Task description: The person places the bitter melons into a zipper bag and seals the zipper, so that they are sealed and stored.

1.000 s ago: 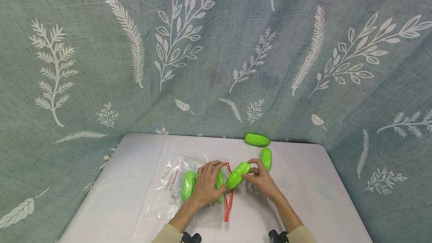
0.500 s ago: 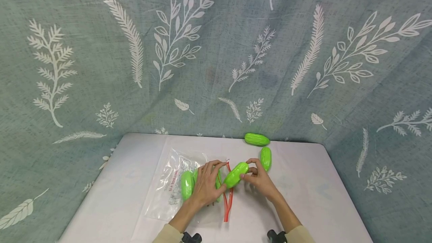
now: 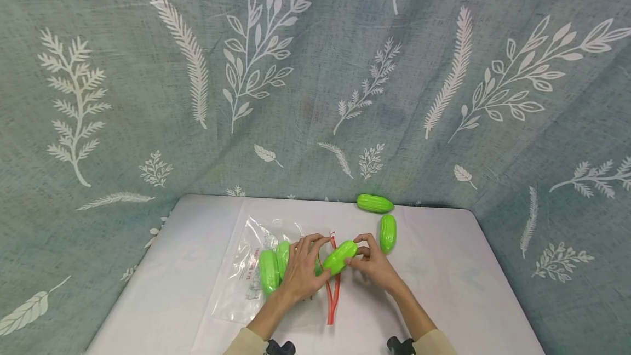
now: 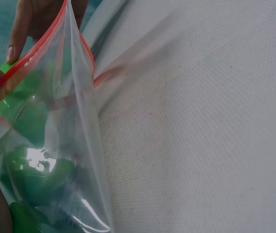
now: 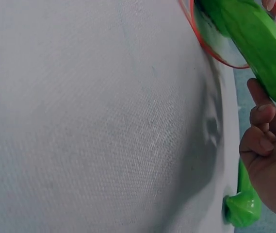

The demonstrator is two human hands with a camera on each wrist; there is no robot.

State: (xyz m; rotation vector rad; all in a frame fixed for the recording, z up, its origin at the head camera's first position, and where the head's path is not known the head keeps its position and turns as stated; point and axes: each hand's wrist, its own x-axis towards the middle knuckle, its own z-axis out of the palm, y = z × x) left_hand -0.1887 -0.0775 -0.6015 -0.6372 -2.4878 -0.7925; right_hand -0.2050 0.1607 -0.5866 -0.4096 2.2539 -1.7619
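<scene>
A clear zip bag (image 3: 236, 289) with a red zip edge lies on the table, its mouth facing right. My left hand (image 3: 300, 273) is over it, fingers and thumb spread at the red mouth, holding it apart. Several glossy green toy cucumbers (image 3: 269, 270) are inside, partly covered by that hand. My right hand (image 3: 377, 264) pinches another green toy cucumber (image 3: 340, 256) by its outer end. The right wrist view has that cucumber (image 5: 259, 43) slanting into the red-rimmed opening, its inner end within the bag's mouth. Through the plastic, green shapes (image 4: 36, 170) show in the left wrist view.
Two more green toy cucumbers lie beyond the right hand: one (image 3: 388, 233) lengthwise, one (image 3: 375, 203) crosswise at the table's back edge. A white cloth covers the table (image 3: 453, 289). A leaf-patterned curtain (image 3: 305, 86) hangs behind it.
My right hand has moved left with its cucumber, further into the bag's mouth. The cucumbers inside have shifted slightly left. My left hand has stayed at the opening.
</scene>
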